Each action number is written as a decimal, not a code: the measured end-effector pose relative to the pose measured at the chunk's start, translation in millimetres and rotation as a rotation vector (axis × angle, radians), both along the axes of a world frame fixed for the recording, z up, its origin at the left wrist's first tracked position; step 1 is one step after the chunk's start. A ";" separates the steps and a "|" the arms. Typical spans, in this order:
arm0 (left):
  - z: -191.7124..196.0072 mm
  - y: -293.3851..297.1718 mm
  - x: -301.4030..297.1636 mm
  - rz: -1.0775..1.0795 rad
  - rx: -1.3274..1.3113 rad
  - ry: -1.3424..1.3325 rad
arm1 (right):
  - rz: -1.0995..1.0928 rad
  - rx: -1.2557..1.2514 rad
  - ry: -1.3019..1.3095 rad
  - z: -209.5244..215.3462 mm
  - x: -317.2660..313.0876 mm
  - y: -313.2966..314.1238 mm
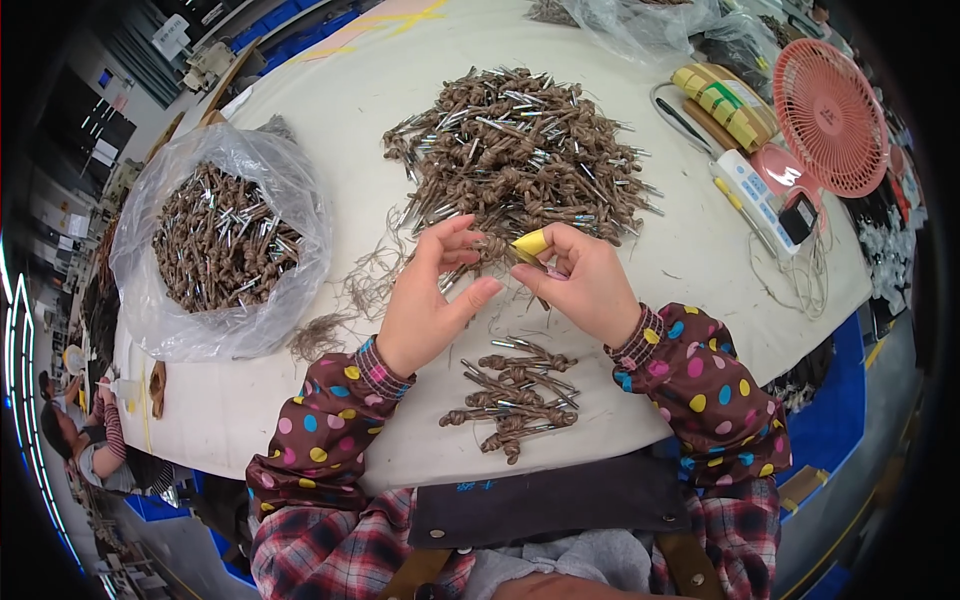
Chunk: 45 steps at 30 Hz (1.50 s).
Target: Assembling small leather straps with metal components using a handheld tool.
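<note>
My right hand (585, 275) is closed on a small yellow tool (530, 243), seemingly thread snips, though its working end is mostly hidden. Close to the tool, my left hand (430, 290) has its fingers bent and its thumb held apart from them. A brown knotted cord (491, 248) shows at the left fingertips; whether they touch it is unclear against the pile. Beyond both hands rises a big heap of brown knotted cords with metal tips (520, 150). Several similar knotted cords (515, 395) lie in a small group on the table, between my forearms.
At left stands a clear plastic bag (135, 250) full of more knotted cords. Loose brown thread ends (375, 280) litter the pale tabletop (345, 110). To the right are a pink fan (830, 115), a white power strip (752, 195) and a yellow roll (725, 105). A person (95, 450) works far left.
</note>
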<state>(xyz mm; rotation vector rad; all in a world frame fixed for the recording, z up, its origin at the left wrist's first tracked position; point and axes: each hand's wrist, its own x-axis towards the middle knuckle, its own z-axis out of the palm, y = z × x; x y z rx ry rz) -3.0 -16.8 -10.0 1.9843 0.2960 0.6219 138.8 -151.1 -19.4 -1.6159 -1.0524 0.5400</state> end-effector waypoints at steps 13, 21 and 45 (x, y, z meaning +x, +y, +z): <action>5.3 20.4 -0.5 0.149 1.117 -0.257 | 0.137 0.008 0.383 -0.8 0.7 -0.1; 13.9 25.3 0.0 0.017 1.135 -0.237 | 0.217 -0.238 0.585 6.0 2.8 -2.6; -2.6 19.1 1.3 -0.264 0.882 -0.117 | 0.066 -0.041 -0.865 14.3 0.6 -13.0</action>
